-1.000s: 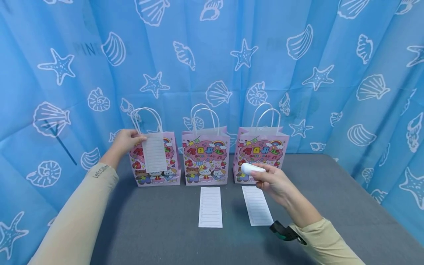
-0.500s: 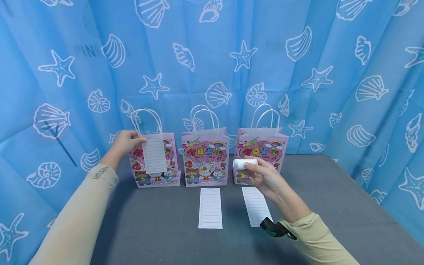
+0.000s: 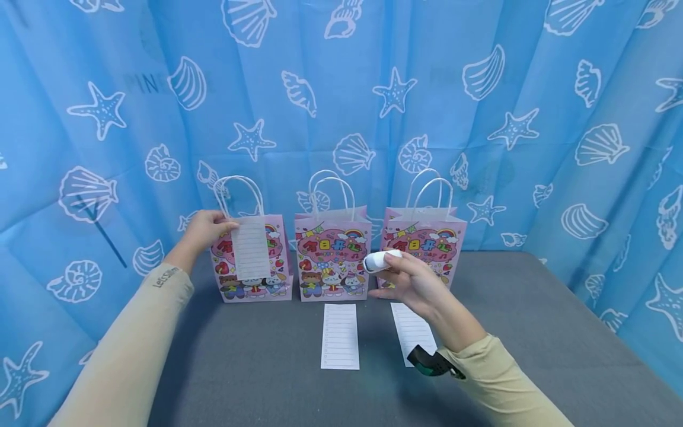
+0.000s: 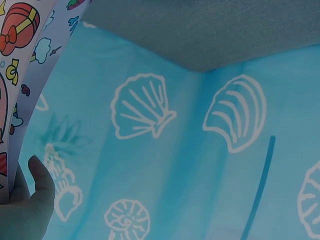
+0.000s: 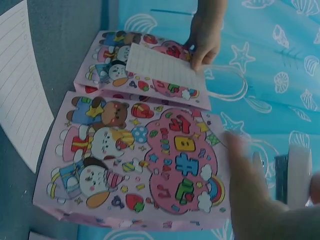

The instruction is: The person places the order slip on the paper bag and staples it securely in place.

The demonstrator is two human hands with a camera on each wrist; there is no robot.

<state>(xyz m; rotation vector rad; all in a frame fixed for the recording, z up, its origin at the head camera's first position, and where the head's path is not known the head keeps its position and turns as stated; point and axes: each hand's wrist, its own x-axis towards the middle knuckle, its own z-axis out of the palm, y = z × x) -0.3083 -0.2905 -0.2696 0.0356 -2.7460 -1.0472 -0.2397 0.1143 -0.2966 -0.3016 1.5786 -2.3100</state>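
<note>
My left hand (image 3: 205,230) pinches a lined paper slip (image 3: 252,249) against the top edge of the leftmost pink gift bag (image 3: 280,261). The thumb lies on the front of the slip, as the right wrist view also shows. In my right hand (image 3: 418,287) is a small white rounded tool, which looks like a mini stapler (image 3: 380,261), gripped between thumb and fingers. It is in front of the right gift bag (image 3: 445,237) and points left, towards the middle gift bag (image 3: 315,255). Part of the tool is hidden or blurred in the right wrist view.
Two more lined slips lie on the grey table (image 3: 256,367): one slip (image 3: 340,338) before the middle bag, another slip (image 3: 412,332) partly under my right arm. All three bags stand upright with white handles. A blue shell-print curtain (image 3: 341,89) hangs behind.
My right hand has moved left with the mini stapler, from in front of the right bag towards the middle bag. The left hand keeps its hold on the slip and bag.
</note>
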